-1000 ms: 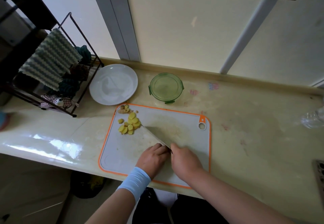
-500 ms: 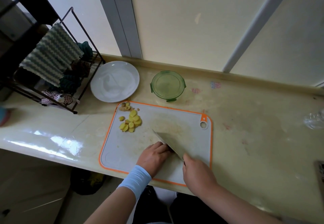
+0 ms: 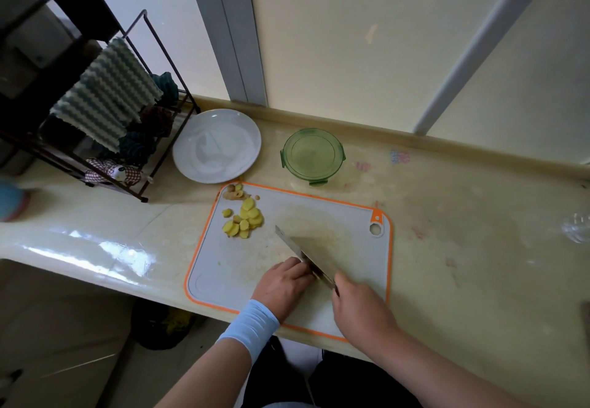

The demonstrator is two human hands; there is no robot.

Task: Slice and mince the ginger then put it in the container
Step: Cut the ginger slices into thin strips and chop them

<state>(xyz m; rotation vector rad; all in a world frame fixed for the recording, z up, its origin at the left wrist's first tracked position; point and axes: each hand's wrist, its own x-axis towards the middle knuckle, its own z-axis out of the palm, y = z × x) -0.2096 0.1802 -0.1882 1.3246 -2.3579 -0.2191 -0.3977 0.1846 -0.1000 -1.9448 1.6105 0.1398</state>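
Your right hand (image 3: 360, 311) is wrapped round the handle of the knife (image 3: 306, 248), whose wide blade runs diagonally across the near middle of the cutting board (image 3: 351, 222), tip toward the far left. Your left hand (image 3: 281, 283), with a pale blue wristband (image 3: 247, 326), rests on the board with its curled knuckles touching the blade's left side. Whether those fingers pin a piece of ginger is hidden under them, so you cannot tell.

The ginger slices (image 3: 244, 222) lie in a loose yellow heap on the far left part of the board, apart from the knife tip. A few brownish ginger scraps (image 3: 234, 193) sit at the far left corner.

The green round container (image 3: 313, 155) stands on the counter (image 3: 463, 232) just beyond the board's far edge, not touching it. A white plate (image 3: 217, 145) sits to its left, its rim just beside the board's corner and the scraps. Left of the plate stands a dark wire rack (image 3: 153, 88) with a striped cloth (image 3: 105, 94) draped over it. A clear glass item (image 3: 576, 227) shows at the counter's right edge, well apart.
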